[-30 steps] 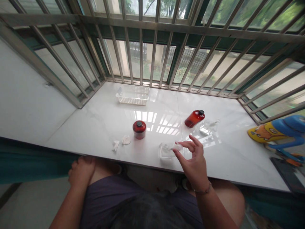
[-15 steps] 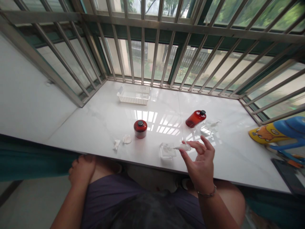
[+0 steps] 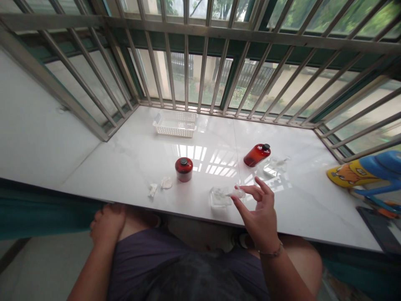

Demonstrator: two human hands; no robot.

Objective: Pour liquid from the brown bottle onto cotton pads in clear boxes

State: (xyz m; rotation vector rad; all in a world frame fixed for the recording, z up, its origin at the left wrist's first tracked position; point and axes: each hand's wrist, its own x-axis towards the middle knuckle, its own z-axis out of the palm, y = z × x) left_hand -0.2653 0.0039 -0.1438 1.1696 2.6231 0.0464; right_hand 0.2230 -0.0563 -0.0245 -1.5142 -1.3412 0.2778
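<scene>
With twelve o'clock taken toward the window bars (image 3: 202,75), a small clear piece (image 3: 239,192) is pinched between the thumb and forefinger of the right hand (image 3: 259,211), whose other fingers are spread apart and slightly bent. Compared with half a second ago, the hand and the piece are shifted a little toward nine o'clock, back part of the way to where they were seen one second ago. The piece is again brought close to the square clear container (image 3: 220,198); in the view its tip is laid over the container's three o'clock edge, though whether contact is made cannot be told. The long axis is held near level, along the line from three to nine o'clock, with the narrow whitish tip pointed toward nine.

The left hand (image 3: 108,223) is rested on the knee (image 3: 131,225), unchanged; how far its fingers are curled cannot be told. From the container, a red bottle with a dark cap (image 3: 184,170) is seen at ten o'clock, and a second red bottle (image 3: 257,155) between one and two. Beside the latter, another clear item (image 3: 275,167) is placed at about four. Two crumpled white scraps (image 3: 166,183) are found at eight o'clock from the first bottle.
</scene>
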